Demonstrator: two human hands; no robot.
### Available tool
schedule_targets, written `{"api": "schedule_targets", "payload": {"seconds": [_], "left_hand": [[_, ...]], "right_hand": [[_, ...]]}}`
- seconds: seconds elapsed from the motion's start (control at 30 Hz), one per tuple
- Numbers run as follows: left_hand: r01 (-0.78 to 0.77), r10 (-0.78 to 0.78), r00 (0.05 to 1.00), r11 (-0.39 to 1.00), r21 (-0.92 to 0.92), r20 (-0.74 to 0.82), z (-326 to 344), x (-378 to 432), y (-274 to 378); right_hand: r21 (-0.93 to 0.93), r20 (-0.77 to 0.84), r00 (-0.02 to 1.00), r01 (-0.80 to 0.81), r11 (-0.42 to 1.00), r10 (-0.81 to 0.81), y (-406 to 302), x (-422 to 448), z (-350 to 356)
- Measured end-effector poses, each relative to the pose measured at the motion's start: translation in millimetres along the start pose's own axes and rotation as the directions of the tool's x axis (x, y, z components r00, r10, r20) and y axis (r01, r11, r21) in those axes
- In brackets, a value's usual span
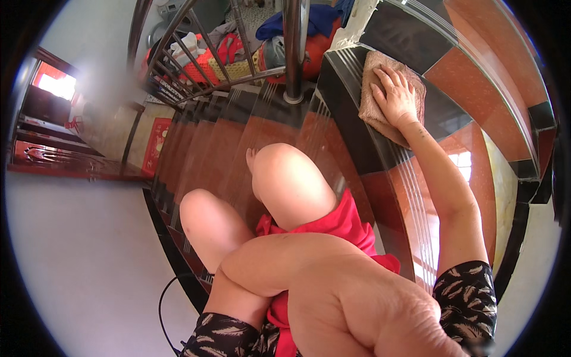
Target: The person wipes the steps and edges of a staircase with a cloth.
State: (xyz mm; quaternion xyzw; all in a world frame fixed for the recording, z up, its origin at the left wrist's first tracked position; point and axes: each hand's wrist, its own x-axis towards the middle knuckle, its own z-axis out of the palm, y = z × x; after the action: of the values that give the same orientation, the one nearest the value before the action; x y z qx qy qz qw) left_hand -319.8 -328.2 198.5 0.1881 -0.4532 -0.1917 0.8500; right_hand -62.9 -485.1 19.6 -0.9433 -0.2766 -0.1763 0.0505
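My right hand [397,99] lies flat on a folded brown terry towel [372,85], its fingers spread over the cloth and not curled around it. Beneath the towel is a stair tread of black tile [339,96] and reddish-brown tile, edged with pale grooved lines. My left arm bends across my lap and comes up close under the camera. Only the wrist and heel of my left hand [379,308] appear, large at the bottom. Its fingers are out of view, so I cannot tell what they touch.
Brown and black tiled stairs [214,143] descend beyond my bare knees. A metal railing post [294,53] stands ahead, with heaped clothes [227,49] behind the bars. A white wall [84,232] is at left. Higher steps [482,89] rise at right. A thin black cable [160,299] hangs lower left.
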Motion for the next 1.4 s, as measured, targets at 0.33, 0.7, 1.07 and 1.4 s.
{"api": "schedule_targets", "payload": {"seconds": [0.33, 0.7, 1.07, 1.4], "left_hand": [[0.08, -0.081, 0.997, 0.996, -0.037, -0.009, -9.7, 7.8, 1.9], [0.636, 0.061, 0.733, 0.292, 0.714, -0.678, -150.0, -12.9, -76.8], [0.594, -0.093, 0.637, -0.573, 0.564, -0.765, -193.8, -29.2, -120.8], [0.806, 0.154, 0.574, -0.282, 0.521, -0.804, -194.5, -24.2, -130.5]], "right_hand": [[0.014, 0.026, 0.999, -0.034, 0.999, 0.033, -3.8, -7.2, -3.2], [0.19, 0.198, 0.973, 0.083, 0.978, -0.121, 42.9, -148.0, -95.7], [-0.725, 0.028, 0.283, -0.655, 0.215, 0.959, 234.0, -483.9, -164.2], [-0.463, 0.025, 0.53, -0.745, 0.48, 0.847, 133.1, -405.2, -144.3]]}}
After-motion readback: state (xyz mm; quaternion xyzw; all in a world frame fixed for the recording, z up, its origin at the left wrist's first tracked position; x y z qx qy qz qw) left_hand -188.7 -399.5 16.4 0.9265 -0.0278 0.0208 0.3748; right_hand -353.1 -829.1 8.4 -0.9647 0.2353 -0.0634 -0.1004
